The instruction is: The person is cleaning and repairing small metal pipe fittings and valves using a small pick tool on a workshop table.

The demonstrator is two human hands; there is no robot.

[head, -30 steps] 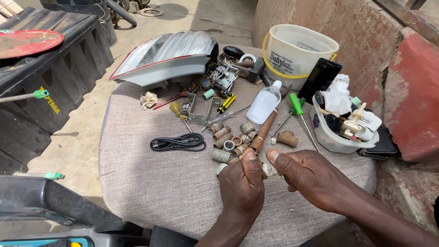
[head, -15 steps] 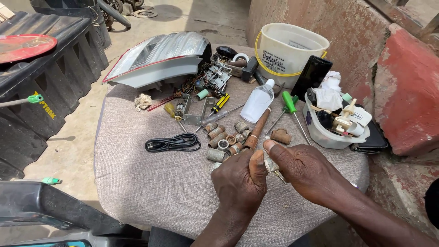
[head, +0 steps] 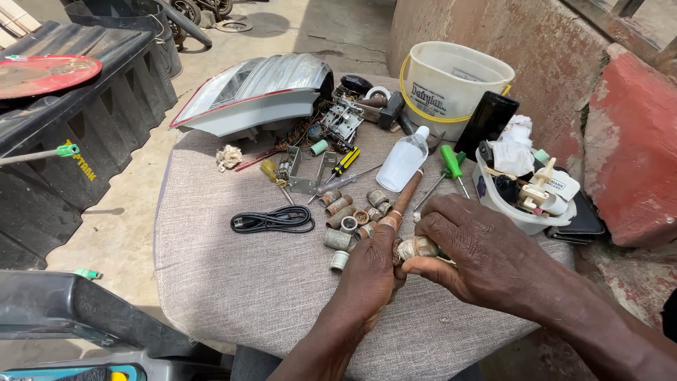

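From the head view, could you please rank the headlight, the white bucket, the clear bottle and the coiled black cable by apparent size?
1. Headlight
2. White bucket
3. Clear bottle and black cable: alike, not ranked.

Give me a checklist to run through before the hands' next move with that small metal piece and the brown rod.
1. Left hand grips the brown rod: ok, fingers wrapped round its lower end.
2. Right hand holds the small metal piece: ok, pinched between thumb and fingers.
3. Piece lined up with the rod: cannot tell, the hands hide where they meet.
4. Spare metal sleeves close by: ok, a loose cluster lies on the cloth just beyond the left hand.
5. Clear plastic bottle out of the way: not ok, it lies right beside the rod's far tip.
6. Green-handled screwdriver within reach: ok, on the cloth just beyond the right hand.
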